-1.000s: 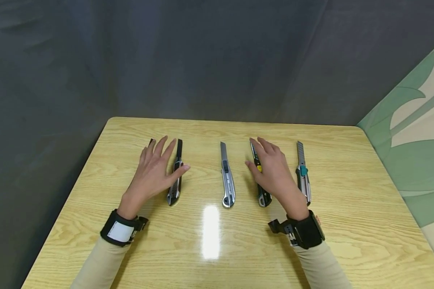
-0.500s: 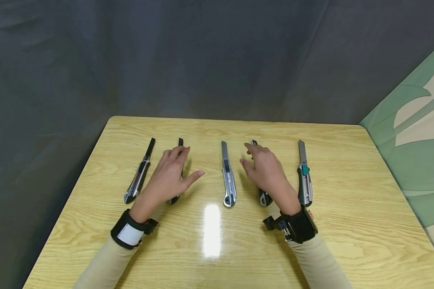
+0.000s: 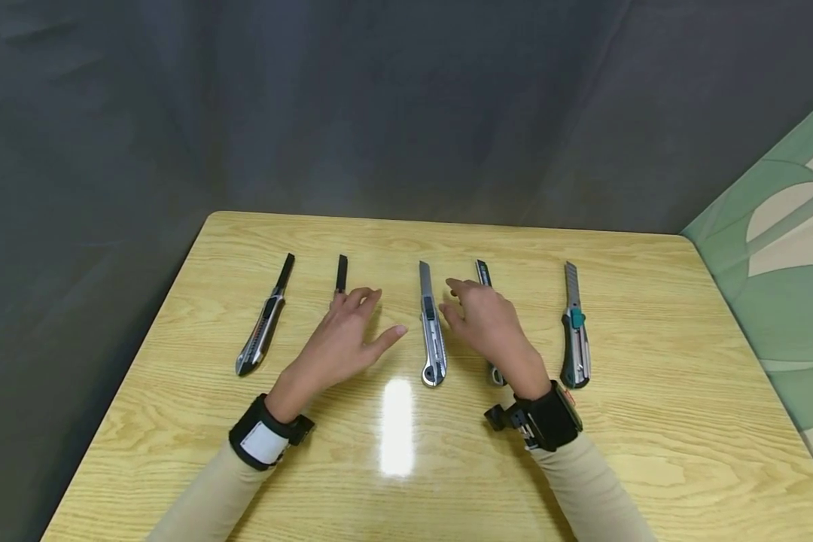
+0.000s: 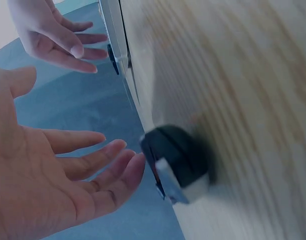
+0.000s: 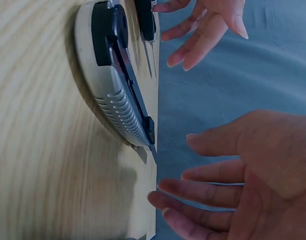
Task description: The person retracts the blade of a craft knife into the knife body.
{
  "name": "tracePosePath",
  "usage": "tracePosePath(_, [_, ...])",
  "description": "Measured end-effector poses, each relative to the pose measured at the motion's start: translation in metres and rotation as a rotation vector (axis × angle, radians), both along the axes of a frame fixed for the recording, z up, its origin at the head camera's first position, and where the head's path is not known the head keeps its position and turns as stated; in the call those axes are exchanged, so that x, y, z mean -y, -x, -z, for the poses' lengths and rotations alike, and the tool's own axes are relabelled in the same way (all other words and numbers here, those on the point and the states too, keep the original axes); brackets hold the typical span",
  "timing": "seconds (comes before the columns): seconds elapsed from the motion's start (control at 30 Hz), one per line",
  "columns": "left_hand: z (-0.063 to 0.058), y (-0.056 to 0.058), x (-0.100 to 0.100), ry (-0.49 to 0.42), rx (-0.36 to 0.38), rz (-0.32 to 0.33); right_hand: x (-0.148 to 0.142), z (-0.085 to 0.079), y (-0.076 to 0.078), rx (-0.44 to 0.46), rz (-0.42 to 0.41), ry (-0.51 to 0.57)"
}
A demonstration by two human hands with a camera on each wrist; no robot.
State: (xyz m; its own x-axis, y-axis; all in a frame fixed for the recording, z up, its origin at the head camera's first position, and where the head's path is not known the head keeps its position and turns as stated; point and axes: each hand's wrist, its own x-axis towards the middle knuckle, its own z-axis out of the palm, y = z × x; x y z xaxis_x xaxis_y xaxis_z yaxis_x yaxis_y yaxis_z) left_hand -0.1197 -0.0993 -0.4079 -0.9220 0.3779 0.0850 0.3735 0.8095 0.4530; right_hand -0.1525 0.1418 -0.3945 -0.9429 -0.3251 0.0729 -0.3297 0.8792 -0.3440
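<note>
Five utility knives lie in a row, blades extended away from me. My left hand (image 3: 342, 339), fingers spread and loosely bent, hovers over the second knife (image 3: 342, 272) from the left and hides its handle. Between my hands lies the silver knife (image 3: 433, 339); it shows large in the right wrist view. My right hand (image 3: 491, 324) hangs above the black knife (image 3: 484, 272) on its right, covering most of the handle. Neither hand holds anything. At the ends lie a black-and-silver knife (image 3: 260, 335) on the left and a teal-slider knife (image 3: 575, 339) on the right.
The wooden table (image 3: 650, 391) has a glossy light reflection near its front. A dark curtain (image 3: 406, 113) hangs behind its far edge. Green-and-cream patterned fabric (image 3: 786, 301) borders the right side. Both wrists wear black straps.
My left hand has moved right, off the leftmost knife, toward the middle. My right hand has shifted slightly left and nearer to me. The knives lie in the same places on the table.
</note>
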Motion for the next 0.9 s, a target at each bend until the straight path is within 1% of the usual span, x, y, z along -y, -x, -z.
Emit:
tracePosePath(0.1, [0.002,-0.003,-0.007,0.017,0.009,0.005,0.001,0.002,0.001,0.008,-0.001,-0.002])
tracePosePath(0.2, [0.007,-0.007,-0.016,0.043,0.01,0.043,0.004,0.005,0.002,0.02,-0.002,0.008])
tracePosePath(0.3, [0.012,-0.01,-0.024,0.079,-0.021,0.09,0.007,0.007,0.003,0.027,-0.007,0.012])
tracePosePath(0.4, [0.014,-0.011,-0.029,0.105,-0.061,0.12,0.009,0.009,0.004,0.023,-0.012,0.004])
tracePosePath(0.5, [0.014,-0.011,-0.03,0.129,-0.062,0.136,0.011,0.01,0.005,0.019,-0.009,-0.01])
tracePosePath(0.7, [0.009,-0.012,-0.031,0.159,-0.025,0.178,0.014,0.012,0.006,0.037,0.018,-0.028])
tracePosePath(0.9, [0.004,-0.012,-0.034,0.184,0.013,0.207,0.02,0.018,0.009,0.136,0.088,-0.037])
